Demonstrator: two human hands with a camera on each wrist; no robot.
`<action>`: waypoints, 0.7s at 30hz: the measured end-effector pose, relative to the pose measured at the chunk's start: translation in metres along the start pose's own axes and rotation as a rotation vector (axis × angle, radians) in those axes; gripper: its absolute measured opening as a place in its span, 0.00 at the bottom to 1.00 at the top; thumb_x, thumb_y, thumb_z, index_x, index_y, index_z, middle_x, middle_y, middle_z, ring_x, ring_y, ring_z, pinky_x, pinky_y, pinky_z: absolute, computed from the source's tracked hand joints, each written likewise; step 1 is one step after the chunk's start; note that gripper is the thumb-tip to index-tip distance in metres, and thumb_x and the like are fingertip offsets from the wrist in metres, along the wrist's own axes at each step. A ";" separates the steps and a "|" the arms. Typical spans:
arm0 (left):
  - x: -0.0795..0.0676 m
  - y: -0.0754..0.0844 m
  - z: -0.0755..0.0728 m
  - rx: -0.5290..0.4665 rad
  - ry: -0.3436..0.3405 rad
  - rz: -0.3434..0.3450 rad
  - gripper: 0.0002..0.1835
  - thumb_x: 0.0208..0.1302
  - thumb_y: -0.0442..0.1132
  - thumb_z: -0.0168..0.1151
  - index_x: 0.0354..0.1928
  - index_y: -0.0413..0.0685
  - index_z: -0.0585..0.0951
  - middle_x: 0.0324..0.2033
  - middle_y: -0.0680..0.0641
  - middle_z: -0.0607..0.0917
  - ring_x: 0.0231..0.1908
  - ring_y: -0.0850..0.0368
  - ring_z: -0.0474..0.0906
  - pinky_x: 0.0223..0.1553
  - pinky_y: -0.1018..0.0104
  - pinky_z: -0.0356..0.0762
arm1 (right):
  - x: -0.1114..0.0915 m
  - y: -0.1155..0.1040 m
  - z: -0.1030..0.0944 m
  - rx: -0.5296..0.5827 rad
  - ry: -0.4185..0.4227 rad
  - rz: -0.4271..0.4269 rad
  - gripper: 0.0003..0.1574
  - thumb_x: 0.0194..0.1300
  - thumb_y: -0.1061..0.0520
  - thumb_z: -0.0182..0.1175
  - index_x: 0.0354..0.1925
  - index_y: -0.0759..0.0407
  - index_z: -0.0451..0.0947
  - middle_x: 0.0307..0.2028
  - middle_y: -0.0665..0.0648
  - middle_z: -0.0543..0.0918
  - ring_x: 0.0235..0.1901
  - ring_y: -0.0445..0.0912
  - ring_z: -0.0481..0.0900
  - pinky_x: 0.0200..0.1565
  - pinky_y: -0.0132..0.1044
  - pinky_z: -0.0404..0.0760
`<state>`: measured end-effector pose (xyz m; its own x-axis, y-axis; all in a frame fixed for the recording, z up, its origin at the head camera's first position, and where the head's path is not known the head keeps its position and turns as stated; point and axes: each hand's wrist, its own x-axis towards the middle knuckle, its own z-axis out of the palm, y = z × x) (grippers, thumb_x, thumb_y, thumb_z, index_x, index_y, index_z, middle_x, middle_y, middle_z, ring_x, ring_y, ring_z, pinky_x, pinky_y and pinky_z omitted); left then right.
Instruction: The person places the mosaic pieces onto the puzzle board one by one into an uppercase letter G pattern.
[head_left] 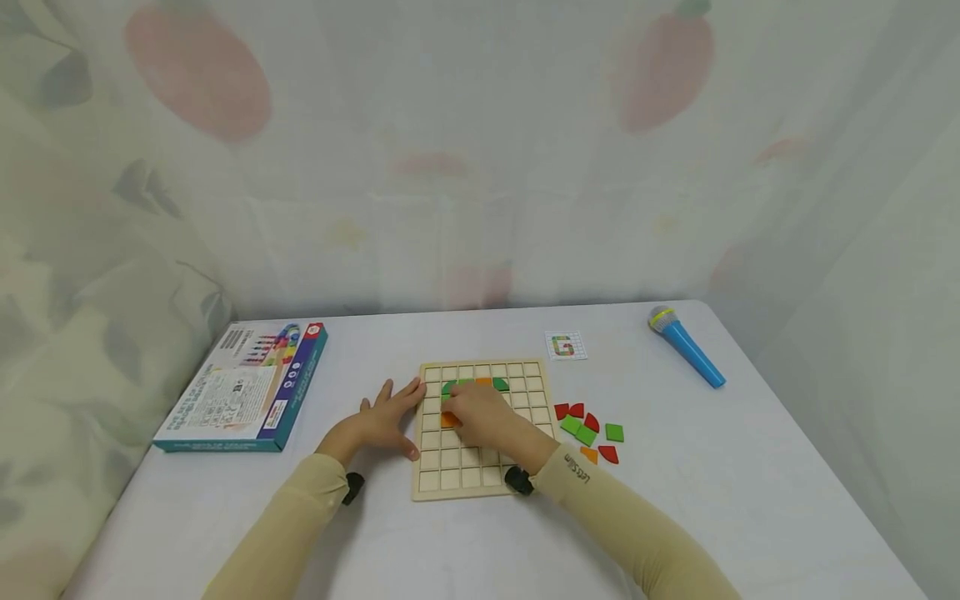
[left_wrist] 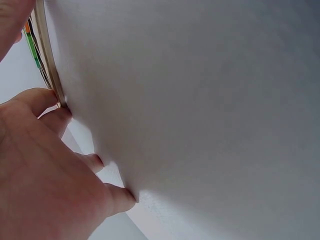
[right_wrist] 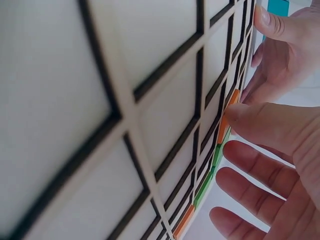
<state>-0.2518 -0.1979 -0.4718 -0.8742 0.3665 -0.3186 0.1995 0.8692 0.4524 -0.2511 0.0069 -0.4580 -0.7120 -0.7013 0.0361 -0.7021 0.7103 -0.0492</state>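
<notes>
On the white cloth-covered bench (head_left: pixel 750 500), a flat white-and-teal cardboard box (head_left: pixel 232 396) lies left of a pale rectangular wooden grid board (head_left: pixel 450 480) (flat green and orange pieces (head_left: pixel 500 384) in its far half). Right of it: loose flat red, green and orange pieces (head_left: pixel 586 436), a small rectangular white card (head_left: pixel 566 345) behind them, a blue stick-shaped microphone (head_left: pixel 692 352) farther right.

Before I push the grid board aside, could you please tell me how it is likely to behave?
The grid board looks like wood, so it is probably stiff. Lying flat, it should slide rather than tip. Its raised grid lines may help keep the coloured tiles in place.
</notes>
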 end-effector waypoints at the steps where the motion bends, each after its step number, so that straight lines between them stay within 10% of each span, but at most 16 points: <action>1: 0.000 0.000 0.000 0.002 0.000 -0.001 0.61 0.34 0.50 0.77 0.72 0.54 0.51 0.72 0.49 0.44 0.68 0.34 0.28 0.56 0.26 0.29 | 0.000 0.000 0.000 -0.001 0.001 0.001 0.15 0.56 0.55 0.64 0.45 0.46 0.82 0.36 0.45 0.76 0.35 0.39 0.72 0.34 0.32 0.75; 21: 0.005 -0.007 0.005 0.019 0.012 -0.023 0.63 0.33 0.52 0.77 0.72 0.56 0.49 0.72 0.50 0.43 0.68 0.36 0.28 0.57 0.27 0.30 | -0.026 0.031 -0.009 0.038 0.042 0.089 0.18 0.57 0.53 0.65 0.48 0.49 0.81 0.43 0.48 0.79 0.42 0.43 0.76 0.38 0.34 0.78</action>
<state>-0.2551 -0.2004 -0.4805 -0.8837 0.3426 -0.3190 0.1875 0.8834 0.4295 -0.2545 0.0483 -0.4516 -0.7721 -0.6315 0.0717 -0.6355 0.7666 -0.0915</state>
